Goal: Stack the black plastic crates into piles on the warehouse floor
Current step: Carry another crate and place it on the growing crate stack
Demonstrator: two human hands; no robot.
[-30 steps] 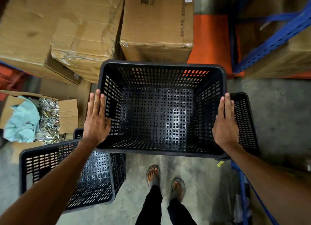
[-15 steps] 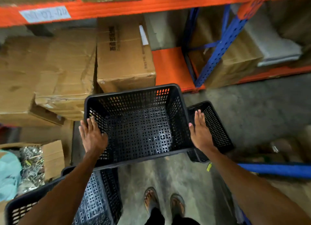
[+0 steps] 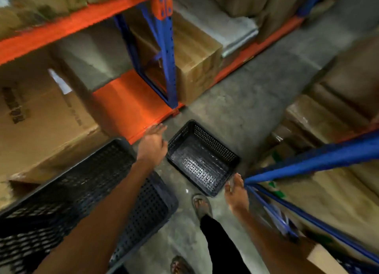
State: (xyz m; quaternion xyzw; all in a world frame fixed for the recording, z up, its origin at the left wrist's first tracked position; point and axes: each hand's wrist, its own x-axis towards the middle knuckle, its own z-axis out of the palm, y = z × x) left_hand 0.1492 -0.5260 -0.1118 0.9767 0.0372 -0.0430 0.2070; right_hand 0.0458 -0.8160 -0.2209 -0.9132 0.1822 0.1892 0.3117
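Note:
A small black perforated crate [image 3: 202, 158] sits alone on the concrete floor ahead of my feet. A larger black crate [image 3: 86, 181] lies at the lower left, seemingly resting in or on another black crate [image 3: 151, 210] under my left forearm. My left hand [image 3: 152, 141] hovers open with straight fingers, just left of the small crate's far corner and apart from it. By that crate's near right corner my right hand [image 3: 235, 191] is open too, holding nothing. The whole view is motion-blurred.
Orange and blue racking [image 3: 164, 54] with cardboard boxes [image 3: 41, 117] stands at the back and left. A blue rack beam [image 3: 307, 163] and more boxes close in on the right. Bare concrete floor [image 3: 246, 109] runs between them. My sandalled feet [image 3: 202, 205] stand below the small crate.
Both hands have let go of the large crate, which now sits at the lower left. The view has swung right and my open hands now flank the small crate.

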